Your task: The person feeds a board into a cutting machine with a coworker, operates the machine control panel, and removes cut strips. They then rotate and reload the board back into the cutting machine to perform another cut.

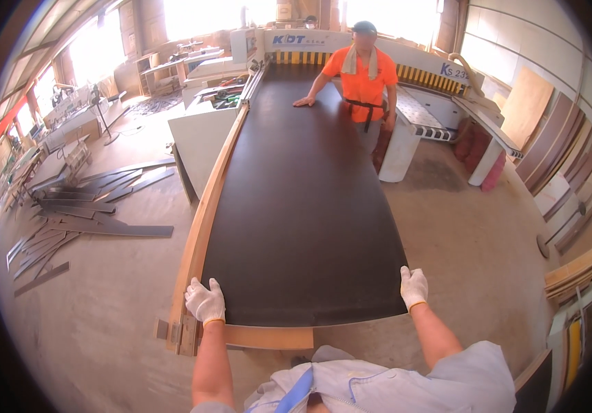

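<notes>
A long dark brown panel point(296, 220) stretches away from me, its far end at the striped front of a large machine. My left hand point(205, 301), in a white knitted glove, grips the panel's near left edge beside a wooden rail point(206, 230). At the near right edge my right hand point(414, 286), gloved the same way, is closed round the rim; the fingers beneath are hidden. Both forearms are bare and spread apart. A co-worker point(361, 76) in an orange shirt stands at the panel's far right side, with one hand point(303, 101) flat on its surface.
The panel saw point(296, 41) spans the back, with a perforated side table point(427, 117) at right. Dark offcut strips point(96, 206) litter the floor at left. Boards point(557, 151) lean on the right wall. A wooden block point(268, 337) juts under the panel's near edge.
</notes>
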Demonstrator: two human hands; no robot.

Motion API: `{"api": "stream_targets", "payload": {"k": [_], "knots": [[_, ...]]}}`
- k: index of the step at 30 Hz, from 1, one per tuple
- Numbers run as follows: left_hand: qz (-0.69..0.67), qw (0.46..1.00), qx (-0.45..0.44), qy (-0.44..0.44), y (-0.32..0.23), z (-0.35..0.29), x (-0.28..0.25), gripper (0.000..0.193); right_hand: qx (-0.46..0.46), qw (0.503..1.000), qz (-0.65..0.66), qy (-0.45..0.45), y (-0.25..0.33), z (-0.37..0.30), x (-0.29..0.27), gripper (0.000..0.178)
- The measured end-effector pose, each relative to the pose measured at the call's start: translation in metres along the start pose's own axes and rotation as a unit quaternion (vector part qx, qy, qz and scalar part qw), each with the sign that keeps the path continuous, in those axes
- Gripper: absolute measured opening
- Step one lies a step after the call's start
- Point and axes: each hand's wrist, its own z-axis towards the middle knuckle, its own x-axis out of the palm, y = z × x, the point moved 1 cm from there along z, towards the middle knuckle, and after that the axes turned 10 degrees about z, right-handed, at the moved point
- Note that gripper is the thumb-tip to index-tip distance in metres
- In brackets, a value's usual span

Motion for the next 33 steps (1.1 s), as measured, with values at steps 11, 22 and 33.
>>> {"api": "stream_targets", "payload": {"k": [11, 22, 33], "knots": [[-0.004, 1.0, 0.004, -0.001, -0.01, 0.001, -0.005, 0.062, -0.01, 1.0, 0.004, -0.02, -0.01, 0.011, -0.002, 0.056], [0.037, 0.998, 0.03, 0.043, -0.004, 0.007, -0.001, 0.062, -0.012, 0.999, 0.011, -0.027, -0.012, 0.007, -0.002, 0.058], [0.063, 0.995, 0.07, -0.026, 0.015, 0.011, 0.022, 0.062, -0.019, 0.999, -0.039, -0.008, -0.005, 0.008, 0.004, 0.072]]}}
